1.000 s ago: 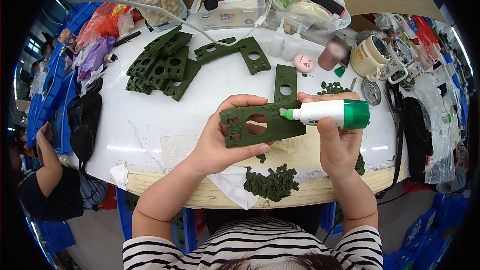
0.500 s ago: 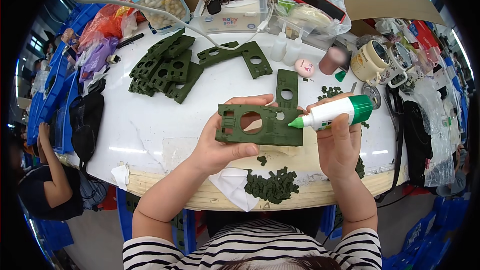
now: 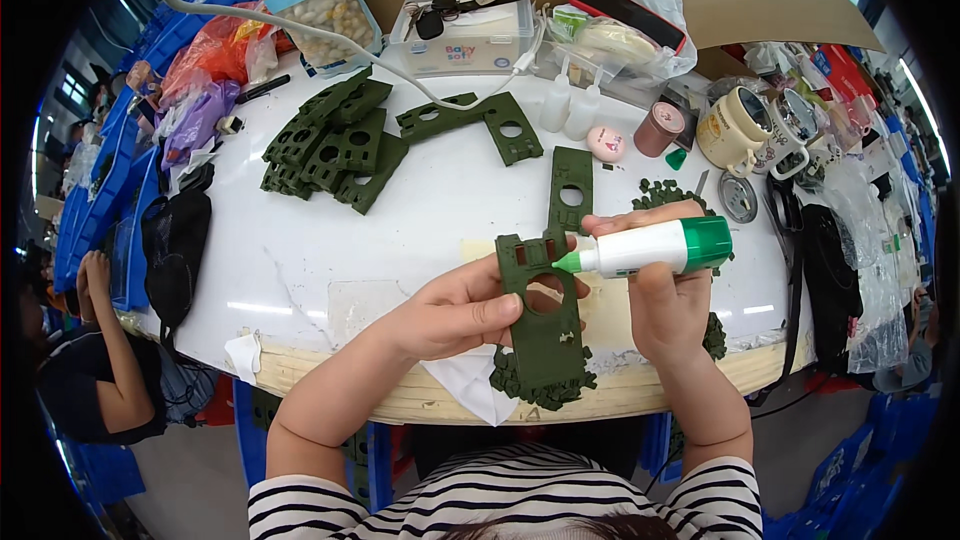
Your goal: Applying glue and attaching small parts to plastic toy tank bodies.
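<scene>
My left hand grips a dark green plastic model hull plate by its left side, thumb on its face. The plate stands lengthwise toward me, its large round hole in the upper half. In my right hand is a white glue bottle with a green base and green nozzle, lying nearly level. Its tip points left, at the plate's upper part beside the round hole; whether it touches, I cannot tell. Behind the plate's lower end lies a heap of small green parts.
More green plates are stacked at the back left, with a single plate beyond my hands. Small green pieces lie right of it. Further back stand squeeze bottles, a cream mug and a clear box. A white cable crosses the back.
The plate has turned from lying crosswise to lengthwise in my left hand. The glue tip has shifted slightly left and down, from the plate's right end to beside its round hole.
</scene>
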Motion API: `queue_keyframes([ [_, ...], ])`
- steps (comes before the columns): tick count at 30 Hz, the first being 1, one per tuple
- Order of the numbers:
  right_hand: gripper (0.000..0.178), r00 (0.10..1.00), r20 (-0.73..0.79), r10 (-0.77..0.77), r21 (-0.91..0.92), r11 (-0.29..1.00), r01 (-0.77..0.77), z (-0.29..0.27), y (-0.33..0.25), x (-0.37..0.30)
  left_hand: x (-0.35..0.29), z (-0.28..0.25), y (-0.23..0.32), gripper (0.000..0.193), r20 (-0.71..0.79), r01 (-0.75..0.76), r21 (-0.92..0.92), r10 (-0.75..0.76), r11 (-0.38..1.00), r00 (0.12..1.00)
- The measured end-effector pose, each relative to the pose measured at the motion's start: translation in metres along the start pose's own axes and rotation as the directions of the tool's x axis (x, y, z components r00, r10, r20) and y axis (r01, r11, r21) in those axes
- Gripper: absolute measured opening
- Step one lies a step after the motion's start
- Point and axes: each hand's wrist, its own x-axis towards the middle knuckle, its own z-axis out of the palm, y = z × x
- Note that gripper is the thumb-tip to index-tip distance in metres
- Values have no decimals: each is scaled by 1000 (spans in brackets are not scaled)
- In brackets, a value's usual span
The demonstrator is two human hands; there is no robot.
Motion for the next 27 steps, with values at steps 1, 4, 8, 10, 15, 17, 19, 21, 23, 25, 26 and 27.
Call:
queue_keyframes([
  [1, 38, 1000, 10, -9, -7, 1000, 9, 0, 1, 0, 0, 1, -1, 66, -22, 26, 28, -25, 999, 999],
  [4, 38, 1000, 22, 14, 16, 1000, -15, 4, 2, -2, -2, -3, -4, 60, 33, 65, 57, -67, 996, 997],
  [8, 37, 997, 35, 63, 4, 998, -63, 5, 2, -4, -3, -3, -3, 57, 44, 100, 102, -105, 990, 993],
  [10, 36, 996, 35, 77, -7, 997, -77, 6, 0, -4, -3, -3, -3, 56, 48, 97, 106, -102, 990, 994],
  [15, 36, 995, 30, 97, -9, 995, -96, 7, 0, -5, -3, -2, -2, 56, 44, 95, 103, -100, 990, 994],
  [17, 35, 994, 40, 101, -19, 995, -100, 7, -1, -4, -4, -3, -2, 56, 34, 103, 115, -108, 988, 994],
  [19, 35, 997, 48, 59, -50, 997, -57, 6, 2, -4, -3, -2, -2, 56, 37, 105, 124, -110, 987, 993],
  [21, 37, 997, 34, 65, -93, 994, -62, 7, 1, -4, -3, -2, -1, 56, 37, 106, 130, -112, 986, 993],
  [23, 45, 993, -4, 118, -148, 982, -117, 11, -3, -3, -3, -2, 0, 56, 34, 106, 132, -112, 986, 993],
  [25, 45, 993, -7, 122, -148, 982, -121, 11, -4, -4, -3, -1, 1, 56, 34, 107, 140, -113, 984, 993],
  [26, 45, 992, -8, 124, -147, 981, -123, 11, -4, -4, -3, 0, 2, 56, 34, 108, 143, -113, 984, 993],
  [27, 45, 992, -11, 127, -150, 981, -127, 11, -4, -4, -3, -1, 1, 56, 36, 107, 141, -113, 984, 993],
])
